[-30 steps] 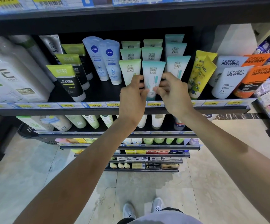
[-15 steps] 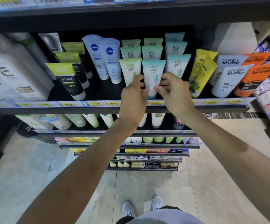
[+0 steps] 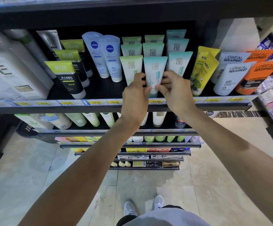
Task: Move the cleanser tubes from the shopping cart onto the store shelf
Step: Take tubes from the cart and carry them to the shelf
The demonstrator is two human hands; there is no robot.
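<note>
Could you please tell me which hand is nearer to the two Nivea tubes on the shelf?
Left. The left hand is just right of the Nivea tubes, gripping the teal tube; the right hand is beyond that tube, farther right.

Bright, even store light falls from overhead; the shelf recess stays dark. Wide-angle bending curves the edges, corners blur, and the floor shines faintly.
</note>
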